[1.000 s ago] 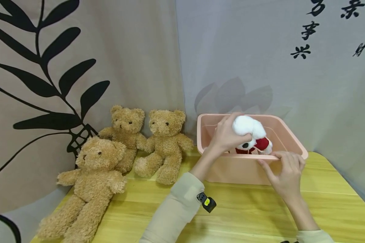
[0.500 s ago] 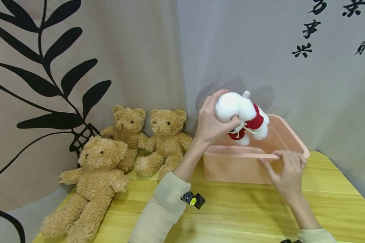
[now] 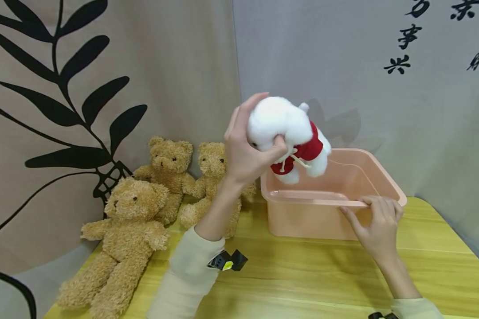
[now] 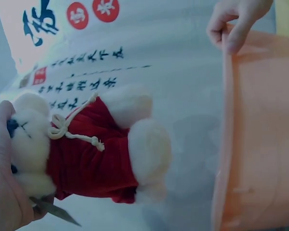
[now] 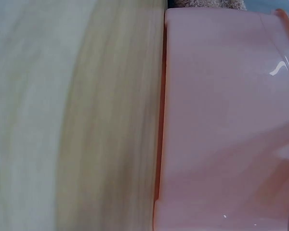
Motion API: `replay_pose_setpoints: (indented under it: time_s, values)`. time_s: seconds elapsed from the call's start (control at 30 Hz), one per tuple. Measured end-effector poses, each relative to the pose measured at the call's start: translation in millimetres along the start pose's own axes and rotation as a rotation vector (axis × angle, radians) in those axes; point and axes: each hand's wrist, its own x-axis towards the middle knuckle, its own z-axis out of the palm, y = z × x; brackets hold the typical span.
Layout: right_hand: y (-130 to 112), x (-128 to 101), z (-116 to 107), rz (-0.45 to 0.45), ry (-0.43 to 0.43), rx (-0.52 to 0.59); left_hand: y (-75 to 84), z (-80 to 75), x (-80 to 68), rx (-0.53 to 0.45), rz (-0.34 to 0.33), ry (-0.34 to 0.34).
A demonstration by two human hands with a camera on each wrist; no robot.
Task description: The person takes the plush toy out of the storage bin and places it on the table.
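The left hand (image 3: 247, 150) is raised above the table, forearm angled up from its cream sleeve (image 3: 185, 274), with the fingers and thumb curled round the head of a white plush toy (image 3: 287, 137) in a red top; the toy hangs in the air above the near-left corner of the pink tub (image 3: 303, 219), clear of its rim, its body and legs pointing toward the tub. In the left wrist view the hand (image 4: 5, 192) grips the toy (image 4: 86, 154) by the head, and a cream cord is knotted at the neck of the red top. The right hand (image 3: 377, 228) reaches forward low over the wooden table (image 3: 323, 274), its fingers hooked over the tub's near rim with the thumb against the outer wall (the right wrist view shows only that wall (image 5: 226, 125) and the table (image 5: 77, 115)). Black brush characters (image 3: 403, 48) are written on the grey backdrop, too cropped to read; the left wrist view shows more characters and red seals (image 4: 94, 9), also not legible. Three tan teddy bears (image 3: 159, 186) sit to the tub's left.
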Motion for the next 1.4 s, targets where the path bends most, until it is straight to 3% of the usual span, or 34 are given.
replay_pose_setpoints:
  time_s: [0.3, 0.47, 0.6, 1.0, 1.4]
  values:
    - [0.5, -1.2, -0.4, 0.003, -0.004, 0.004, 4.5, -46.0, -0.2, 0.048, -0.013, -0.012]
    - [0.6, -2.5, -0.9, -0.004, 0.001, 0.006, 4.4, -65.4, -4.4, 0.005, -0.054, -0.034]
    - [-0.1, -3.2, -1.3, -0.001, -0.005, 0.005, 6.9, -81.3, -7.5, -0.017, -0.103, -0.078]
    - [0.3, -2.8, -0.1, -0.007, 0.014, 0.013, 13.0, -129.3, -26.8, 0.055, -0.294, -0.223]
    - [-0.1, -1.1, 2.5, -0.01, 0.019, 0.014, 8.5, -167.2, -56.7, 0.152, -0.317, -0.362]
